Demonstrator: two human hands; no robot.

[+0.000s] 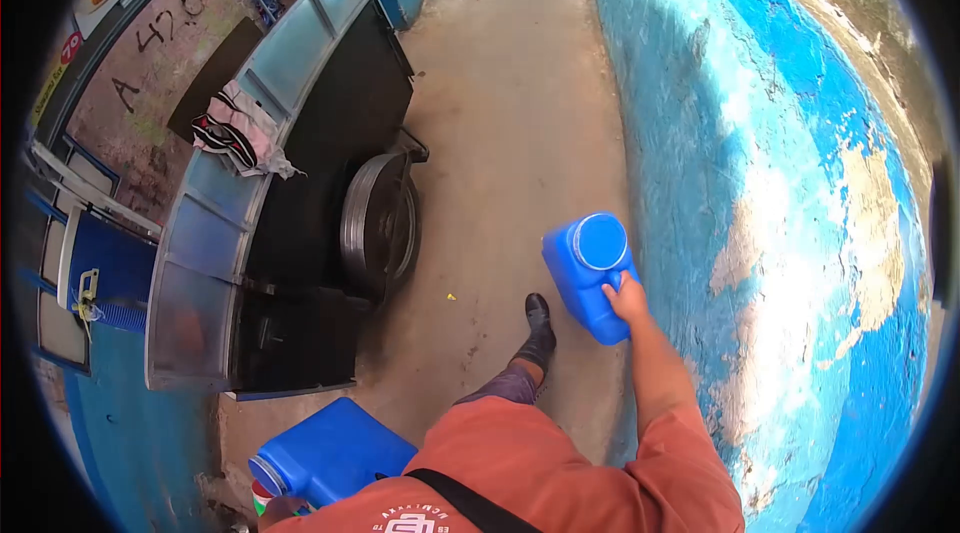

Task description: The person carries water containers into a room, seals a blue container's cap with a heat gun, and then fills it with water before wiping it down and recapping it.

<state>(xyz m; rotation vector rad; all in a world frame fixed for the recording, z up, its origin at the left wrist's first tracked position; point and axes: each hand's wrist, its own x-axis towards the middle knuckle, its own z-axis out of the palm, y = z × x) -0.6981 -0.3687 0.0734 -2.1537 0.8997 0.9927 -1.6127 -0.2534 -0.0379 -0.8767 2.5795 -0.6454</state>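
Two blue jugs (pixel 590 273), "A 420" wall writing (pixel 160 43)

Right arm hangs extended forward, right hand (pixel 626 299) closed in a grip; left hand (pixel 283 507) barely visible.

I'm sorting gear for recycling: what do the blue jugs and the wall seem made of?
Both jugs, in the right hand and by the left: likely moulded plastic, smooth, uniform blue, slight sheen. Wall: probably plaster or concrete, blue paint flaking to pale patches.
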